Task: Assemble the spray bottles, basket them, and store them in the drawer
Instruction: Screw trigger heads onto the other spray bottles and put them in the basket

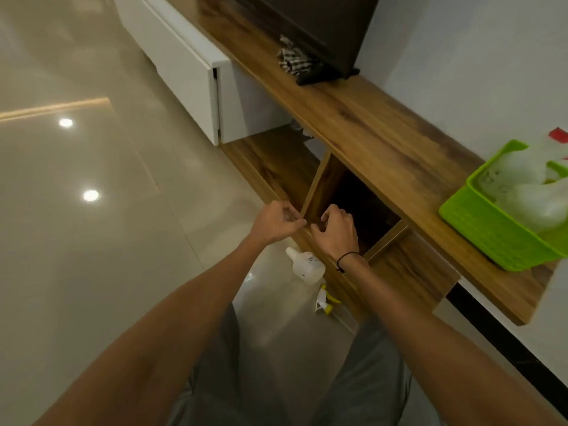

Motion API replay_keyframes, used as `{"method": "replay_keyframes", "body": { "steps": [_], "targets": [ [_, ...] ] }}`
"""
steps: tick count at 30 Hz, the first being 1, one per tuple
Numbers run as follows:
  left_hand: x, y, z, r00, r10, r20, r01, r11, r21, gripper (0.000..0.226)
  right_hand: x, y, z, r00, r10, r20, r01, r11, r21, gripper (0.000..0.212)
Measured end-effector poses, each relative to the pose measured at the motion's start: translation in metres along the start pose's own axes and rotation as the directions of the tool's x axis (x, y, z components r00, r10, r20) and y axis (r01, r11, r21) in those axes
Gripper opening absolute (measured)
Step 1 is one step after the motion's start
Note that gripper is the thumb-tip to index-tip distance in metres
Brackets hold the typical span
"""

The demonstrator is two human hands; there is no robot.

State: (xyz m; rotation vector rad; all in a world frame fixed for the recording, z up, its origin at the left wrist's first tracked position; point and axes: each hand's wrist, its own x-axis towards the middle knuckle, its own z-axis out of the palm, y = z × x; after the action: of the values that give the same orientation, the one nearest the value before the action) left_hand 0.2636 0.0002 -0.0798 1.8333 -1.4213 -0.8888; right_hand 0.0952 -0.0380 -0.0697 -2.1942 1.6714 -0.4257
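Observation:
A wooden drawer (388,238) stands pulled out from under the long wooden shelf, its dark inside showing. My left hand (276,222) and my right hand (336,230) both curl their fingers over the drawer's front edge near its left corner. A lime-green basket (479,229) with translucent spray bottles (528,195) in it sits on the shelf top at the right. On the floor below my right wrist lies a white bottle (305,265) without its head. A spray head (324,301) with yellow parts lies beside it.
The wooden shelf top (362,118) runs diagonally along the wall. A dark screen (322,29) and a checked cloth (292,58) stand on it further back. A white cabinet drawer (184,69) sticks out at the left. Glossy tiled floor (92,241) spreads to the left.

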Motion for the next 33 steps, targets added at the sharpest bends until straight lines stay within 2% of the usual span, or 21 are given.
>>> {"method": "replay_keyframes", "body": {
  "steps": [4, 8, 11, 14, 17, 19, 22, 24, 27, 31, 33],
  "targets": [
    [0.005, -0.030, 0.018, 0.994, -0.107, 0.029, 0.108, 0.992, -0.059, 0.021, 0.007, 0.018, 0.045, 0.974, 0.069, 0.217, -0.054, 0.996, -0.074, 0.042],
    [0.008, -0.068, 0.040, 0.974, -0.216, 0.066, 0.220, 0.973, -0.063, 0.023, 0.005, 0.035, 0.092, 0.914, 0.119, 0.389, -0.031, 0.974, -0.225, 0.068],
    [0.013, -0.095, 0.061, 0.949, -0.300, 0.098, 0.308, 0.948, -0.079, 0.027, 0.002, 0.047, 0.123, 0.880, 0.174, 0.443, -0.012, 0.938, -0.345, 0.074],
    [0.017, -0.119, 0.086, 0.919, -0.375, 0.125, 0.388, 0.914, -0.116, 0.035, 0.004, 0.058, 0.150, 0.852, 0.210, 0.480, -0.018, 0.927, -0.375, 0.078],
    [0.014, -0.138, 0.108, 0.879, -0.452, 0.153, 0.473, 0.868, -0.150, 0.047, 0.004, 0.068, 0.174, 0.801, 0.254, 0.542, -0.102, 0.950, -0.295, 0.091],
    [0.010, -0.147, 0.119, 0.828, -0.534, 0.170, 0.559, 0.809, -0.181, 0.062, -0.002, 0.072, 0.188, 0.796, 0.266, 0.544, -0.175, 0.961, -0.214, 0.096],
    [0.004, -0.156, 0.134, 0.766, -0.611, 0.200, 0.643, 0.727, -0.242, 0.085, -0.016, 0.073, 0.205, 0.829, 0.246, 0.502, -0.268, 0.963, -0.028, 0.086],
    [0.002, -0.158, 0.143, 0.733, -0.625, 0.268, 0.680, 0.679, -0.276, 0.089, -0.025, 0.075, 0.212, 0.849, 0.242, 0.469, -0.308, 0.949, 0.068, 0.076],
    [0.004, -0.161, 0.155, 0.748, -0.583, 0.318, 0.663, 0.682, -0.308, 0.082, -0.027, 0.080, 0.217, 0.843, 0.241, 0.481, -0.359, 0.918, 0.170, 0.070],
    [0.006, -0.168, 0.157, 0.764, -0.564, 0.314, 0.646, 0.662, -0.380, 0.076, -0.022, 0.096, 0.212, 0.826, 0.123, 0.551, -0.303, 0.920, 0.248, 0.088],
    [0.008, -0.170, 0.156, 0.772, -0.547, 0.324, 0.636, 0.663, -0.394, 0.071, -0.019, 0.105, 0.206, 0.816, 0.068, 0.574, -0.288, 0.909, 0.303, 0.085]
  ]
}}
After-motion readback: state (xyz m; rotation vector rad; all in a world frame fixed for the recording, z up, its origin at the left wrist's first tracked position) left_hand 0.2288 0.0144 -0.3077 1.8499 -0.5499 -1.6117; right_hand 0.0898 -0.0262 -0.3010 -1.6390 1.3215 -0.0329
